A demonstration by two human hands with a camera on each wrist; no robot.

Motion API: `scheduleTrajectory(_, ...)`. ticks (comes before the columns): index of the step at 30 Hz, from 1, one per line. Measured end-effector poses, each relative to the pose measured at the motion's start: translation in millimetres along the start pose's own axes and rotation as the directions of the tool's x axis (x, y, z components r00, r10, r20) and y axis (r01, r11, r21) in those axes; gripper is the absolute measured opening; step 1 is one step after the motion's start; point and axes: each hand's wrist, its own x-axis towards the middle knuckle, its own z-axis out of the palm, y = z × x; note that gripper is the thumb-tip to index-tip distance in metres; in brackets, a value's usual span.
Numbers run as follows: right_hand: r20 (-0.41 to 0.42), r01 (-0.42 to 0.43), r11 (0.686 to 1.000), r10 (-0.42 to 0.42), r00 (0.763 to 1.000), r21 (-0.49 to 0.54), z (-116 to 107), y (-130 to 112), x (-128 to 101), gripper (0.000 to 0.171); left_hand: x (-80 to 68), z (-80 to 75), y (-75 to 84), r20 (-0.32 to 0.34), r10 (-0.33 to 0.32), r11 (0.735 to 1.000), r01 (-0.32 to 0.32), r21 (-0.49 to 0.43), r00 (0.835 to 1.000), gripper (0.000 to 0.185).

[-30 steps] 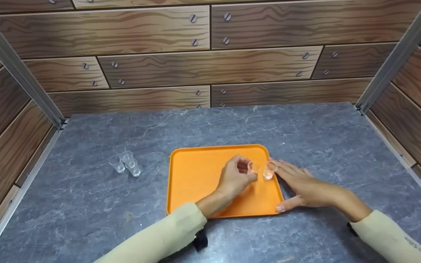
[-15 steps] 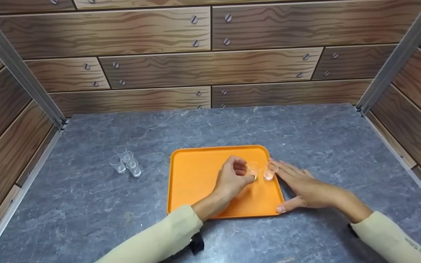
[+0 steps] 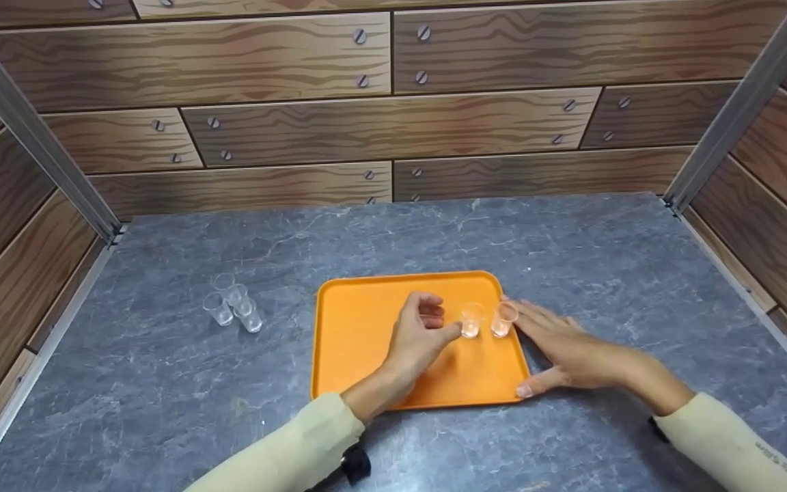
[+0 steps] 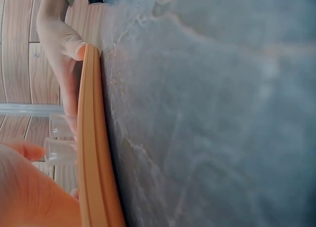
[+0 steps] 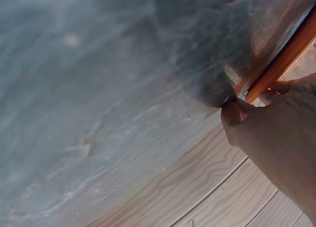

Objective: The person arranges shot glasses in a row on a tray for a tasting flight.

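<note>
An orange tray (image 3: 366, 321) lies on the grey stone table. Two small clear glasses stand upright side by side near its right rim: one (image 3: 472, 320) on the left, the other (image 3: 503, 318) on the right. My left hand (image 3: 447, 318) hovers over the tray just left of the left glass, fingers loosely curled and holding nothing, thumb tip close to the glass's base. My right hand (image 3: 537, 345) lies flat along the tray's right edge, fingers straight, thumb at the front right corner. In the left wrist view the tray rim (image 4: 91, 138) and both glasses (image 4: 59, 150) show edge-on.
Three more clear glasses (image 3: 233, 304) stand clustered on the table left of the tray. Wood-patterned walls close in the table at the back and both sides. Bare stone surface (image 3: 571, 246) stretches behind and right of the tray.
My left hand set its glass down on the tray beside the other one, let go and drew back a little to the left. My right hand stayed put.
</note>
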Motion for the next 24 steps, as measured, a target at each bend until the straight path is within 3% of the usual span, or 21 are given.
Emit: scheduleTrajectory(24,-0.006,0.015,1.000,-0.015,1.000,0.006,-0.5,-1.9,-0.9,0.118,-8.4,-29.3,0.9,-0.060,0.024,0.997,-0.028,-0.076,0.998,0.042)
